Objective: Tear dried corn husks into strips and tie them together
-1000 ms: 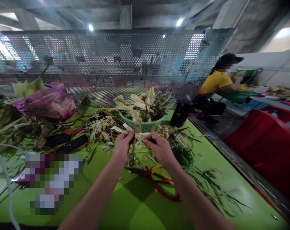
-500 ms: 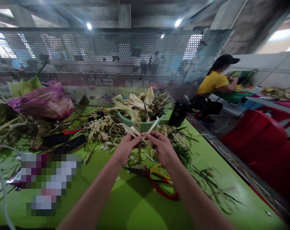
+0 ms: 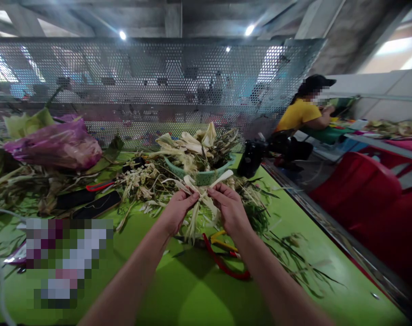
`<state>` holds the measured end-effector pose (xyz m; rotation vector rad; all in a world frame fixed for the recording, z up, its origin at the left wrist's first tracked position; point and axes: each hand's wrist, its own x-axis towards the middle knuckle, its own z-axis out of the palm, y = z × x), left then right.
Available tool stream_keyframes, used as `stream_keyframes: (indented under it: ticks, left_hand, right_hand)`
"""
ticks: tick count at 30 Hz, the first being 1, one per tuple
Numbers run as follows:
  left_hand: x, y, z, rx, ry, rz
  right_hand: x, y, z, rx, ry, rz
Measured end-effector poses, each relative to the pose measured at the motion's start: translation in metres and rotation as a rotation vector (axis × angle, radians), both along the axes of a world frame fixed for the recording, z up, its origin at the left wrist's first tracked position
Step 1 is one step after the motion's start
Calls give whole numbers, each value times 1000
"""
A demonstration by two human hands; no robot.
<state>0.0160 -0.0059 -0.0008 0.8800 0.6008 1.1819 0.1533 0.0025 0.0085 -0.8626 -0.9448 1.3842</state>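
Note:
Both of my hands pinch a bundle of pale dried husk strips (image 3: 194, 217) above the green table. My left hand (image 3: 178, 209) closes thumb and fingers on its left side; my right hand (image 3: 229, 206) grips the other side. Strip ends stick up between the hands, and a fringe hangs down below them. Under the hands lie scissors (image 3: 222, 267) with red and yellow handles, their blades partly covered by the hanging strips. Just beyond stands a green plastic basket (image 3: 206, 179) heaped with dried husks (image 3: 192, 145).
Dried plant scraps (image 3: 142, 181) surround the basket. At left are a purple plastic bag (image 3: 56, 145), a red-handled cutter (image 3: 100, 185) and a dark phone-like slab (image 3: 97, 206). A black bottle (image 3: 249, 158) stands right of the basket. Beyond sits a person in yellow (image 3: 299, 113), near red chairs (image 3: 355, 181).
The husk bundle has turned in my hands, so a wider pale fringe now hangs below my fingers. Both hands keep their hold. The whole view has shifted slightly.

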Motion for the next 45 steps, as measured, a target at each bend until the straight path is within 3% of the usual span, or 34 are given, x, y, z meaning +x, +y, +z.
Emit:
stream_keyframes:
  ticks: [8,17,22,29,35,40,45]
  left_hand:
    - [-3,-3,6,-41,24,35]
    - [-3,7,-3,238,446,156]
    - [-1,5,-3,249,557,141]
    - [-2,4,-5,387,664,137]
    - [0,4,0,349,707,182]
    - [0,4,-2,375,796,221]
    - [3,3,-8,345,861,206]
  right_hand:
    - [10,6,1,160,-281,-56]
    - [13,-1,10,546,-803,-200]
    - [12,3,8,593,-797,-151]
    - [8,3,3,568,-752,-40]
    - [7,-4,9,592,-835,-173]
    - [6,-5,9,687,-911,-68]
    - [9,2,4,596,-886,-85]
